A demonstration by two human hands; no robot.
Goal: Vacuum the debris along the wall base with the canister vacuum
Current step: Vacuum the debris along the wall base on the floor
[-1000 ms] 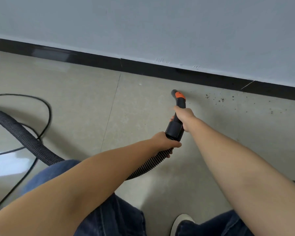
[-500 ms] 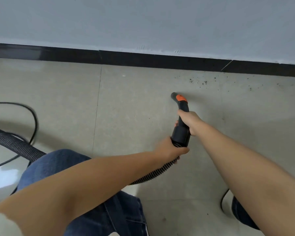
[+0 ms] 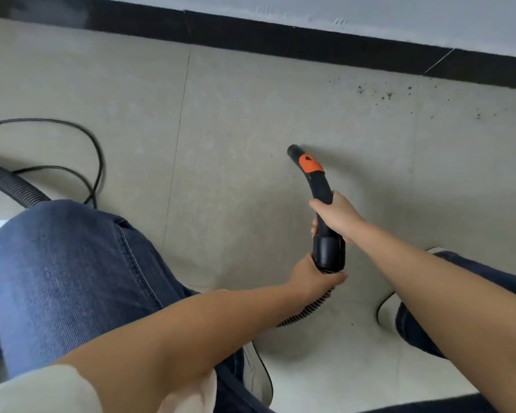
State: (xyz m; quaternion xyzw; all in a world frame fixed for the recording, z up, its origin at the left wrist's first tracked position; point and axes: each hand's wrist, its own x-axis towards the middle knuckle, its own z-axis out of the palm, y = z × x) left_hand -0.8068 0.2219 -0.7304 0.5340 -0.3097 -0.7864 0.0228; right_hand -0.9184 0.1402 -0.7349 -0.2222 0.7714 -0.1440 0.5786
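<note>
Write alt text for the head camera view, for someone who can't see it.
A person's two hands hold a black vacuum handle with an orange slider, its open end aimed at the floor short of dark debris by the black baseboard. The right hand grips the handle; the left hand grips the ribbed hose behind it.

The floor (image 3: pixel 251 108) is pale beige tile with a thin grout line running from the baseboard toward the person. A black baseboard (image 3: pixel 280 37) edges it along the wall. Dark debris (image 3: pixel 382 93) lies scattered on the tile just beside the baseboard at the right. At the left a black cord (image 3: pixel 97 156) loops over the floor, next to a ribbed hose (image 3: pixel 12 183). A white shoe (image 3: pixel 388 311) stands on the tile at lower right.
</note>
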